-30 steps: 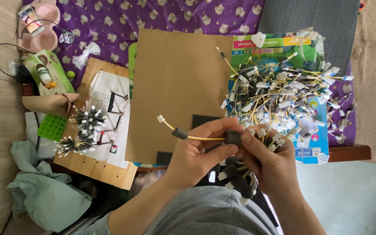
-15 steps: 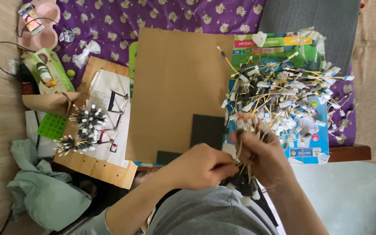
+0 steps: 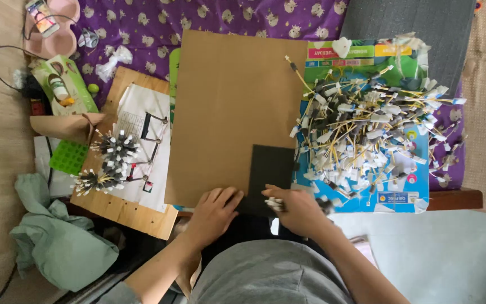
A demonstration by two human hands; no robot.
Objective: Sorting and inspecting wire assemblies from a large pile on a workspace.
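My right hand (image 3: 299,209) is closed around a small bunch of short wires with white ends (image 3: 273,204), at the near edge of a black sheet (image 3: 270,166). My left hand (image 3: 212,209) rests flat with fingers together on the near edge of a large brown cardboard sheet (image 3: 226,107), touching the black sheet's corner; it holds nothing I can see. Just right of my hands lies a big heap of yellow wires with white and grey connectors (image 3: 367,129) on a colourful board (image 3: 406,194).
Two bundled wire bunches (image 3: 111,160) lie on a paper sheet over a wooden board (image 3: 125,211) at left. A green grid tray (image 3: 67,156), a green pouch (image 3: 63,84), a pink case with a phone (image 3: 49,22) and a green cloth (image 3: 57,242) sit further left.
One second ago both hands held up a yellow wire with a black connector between them. They have since dropped to the near edge of the cardboard, and the stretched wire is gone from view.
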